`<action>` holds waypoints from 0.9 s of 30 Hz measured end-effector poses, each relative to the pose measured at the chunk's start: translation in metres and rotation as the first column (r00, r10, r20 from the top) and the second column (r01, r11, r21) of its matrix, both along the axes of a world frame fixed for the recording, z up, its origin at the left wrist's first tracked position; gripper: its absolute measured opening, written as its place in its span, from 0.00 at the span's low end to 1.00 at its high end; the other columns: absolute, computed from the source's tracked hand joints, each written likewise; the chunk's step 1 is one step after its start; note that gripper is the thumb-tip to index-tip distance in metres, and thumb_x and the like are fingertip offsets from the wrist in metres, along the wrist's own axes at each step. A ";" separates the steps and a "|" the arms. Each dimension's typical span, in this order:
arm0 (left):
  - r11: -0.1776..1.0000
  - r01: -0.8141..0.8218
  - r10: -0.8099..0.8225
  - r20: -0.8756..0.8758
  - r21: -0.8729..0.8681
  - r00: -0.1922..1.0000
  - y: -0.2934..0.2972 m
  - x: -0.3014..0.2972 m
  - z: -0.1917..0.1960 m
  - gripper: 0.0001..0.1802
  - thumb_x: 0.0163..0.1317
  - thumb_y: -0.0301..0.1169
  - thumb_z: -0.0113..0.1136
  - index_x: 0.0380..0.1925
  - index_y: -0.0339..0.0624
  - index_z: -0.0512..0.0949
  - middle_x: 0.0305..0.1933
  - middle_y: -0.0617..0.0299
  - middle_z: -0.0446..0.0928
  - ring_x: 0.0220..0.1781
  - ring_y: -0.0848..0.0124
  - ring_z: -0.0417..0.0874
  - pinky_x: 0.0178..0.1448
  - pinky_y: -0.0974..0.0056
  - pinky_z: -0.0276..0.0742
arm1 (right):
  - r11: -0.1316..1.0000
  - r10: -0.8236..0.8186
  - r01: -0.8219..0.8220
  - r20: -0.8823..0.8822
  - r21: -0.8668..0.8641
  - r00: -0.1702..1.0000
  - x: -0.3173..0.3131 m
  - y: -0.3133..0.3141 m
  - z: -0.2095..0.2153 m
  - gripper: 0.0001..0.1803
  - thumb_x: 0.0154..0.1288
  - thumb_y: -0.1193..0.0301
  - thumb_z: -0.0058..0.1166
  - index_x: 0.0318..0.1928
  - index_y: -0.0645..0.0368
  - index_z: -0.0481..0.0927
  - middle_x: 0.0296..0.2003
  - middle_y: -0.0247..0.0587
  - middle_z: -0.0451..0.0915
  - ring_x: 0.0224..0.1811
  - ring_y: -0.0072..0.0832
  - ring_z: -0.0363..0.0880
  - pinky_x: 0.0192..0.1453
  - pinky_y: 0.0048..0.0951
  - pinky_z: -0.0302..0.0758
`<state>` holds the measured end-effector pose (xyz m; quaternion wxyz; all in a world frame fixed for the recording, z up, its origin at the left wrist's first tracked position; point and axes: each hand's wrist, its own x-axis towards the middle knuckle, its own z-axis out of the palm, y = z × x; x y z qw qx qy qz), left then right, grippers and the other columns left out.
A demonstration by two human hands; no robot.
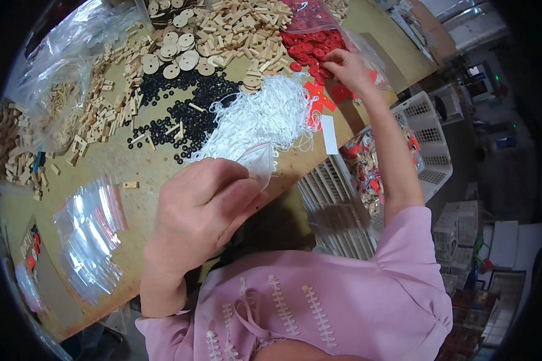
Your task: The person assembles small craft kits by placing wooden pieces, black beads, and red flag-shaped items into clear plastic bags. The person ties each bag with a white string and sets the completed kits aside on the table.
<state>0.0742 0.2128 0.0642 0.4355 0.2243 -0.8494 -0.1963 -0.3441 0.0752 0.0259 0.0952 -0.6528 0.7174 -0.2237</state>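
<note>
My left hand (202, 207) is closed on a small clear zip bag (258, 163), held above the table's near edge. Over at the back right, my right hand (348, 70) reaches to the edge of a pile of red discs (312, 47). Its thumb and fingers are bent together, and what lies between their tips is too small to make out. Between the two hands spreads a tangled heap of white strings (256, 111). Red paper pieces (320, 99) and a white paper strip (329, 135) lie to the right of the strings.
Black beads (183, 114), wooden discs (177, 51) and wooden blocks (241, 27) cover the table's back. Flat zip bags (90, 234) are stacked at the left. Beside the table on the right stands a white crate (433, 150) with mixed pieces in it.
</note>
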 end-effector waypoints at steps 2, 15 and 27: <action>1.000 0.013 -0.013 0.005 -0.020 1.000 0.004 -0.003 0.001 0.12 0.52 0.29 0.75 0.34 0.43 0.81 0.35 0.60 0.79 0.32 0.59 0.83 0.33 0.58 0.79 | 0.999 0.053 -0.052 -0.063 0.011 0.997 -0.007 0.004 -0.021 0.17 0.67 0.65 0.64 0.53 0.58 0.83 0.37 0.43 0.86 0.32 0.29 0.85 0.39 0.34 0.81; 0.999 0.032 -0.032 -0.040 -0.003 0.999 -0.001 0.004 -0.001 0.10 0.51 0.23 0.75 0.33 0.37 0.83 0.34 0.57 0.79 0.32 0.61 0.82 0.34 0.59 0.78 | 0.996 -0.085 0.084 -0.182 -0.015 0.980 0.012 0.000 -0.025 0.21 0.57 0.69 0.64 0.53 0.58 0.85 0.45 0.52 0.86 0.51 0.46 0.85 0.58 0.43 0.79; 0.999 0.033 -0.034 -0.044 -0.020 0.998 -0.004 0.006 -0.002 0.10 0.51 0.21 0.75 0.33 0.36 0.83 0.33 0.57 0.79 0.31 0.60 0.82 0.34 0.60 0.77 | 0.997 0.059 -0.050 -0.197 0.050 0.979 0.011 -0.022 -0.032 0.17 0.57 0.68 0.71 0.46 0.59 0.82 0.37 0.42 0.84 0.42 0.32 0.83 0.48 0.36 0.79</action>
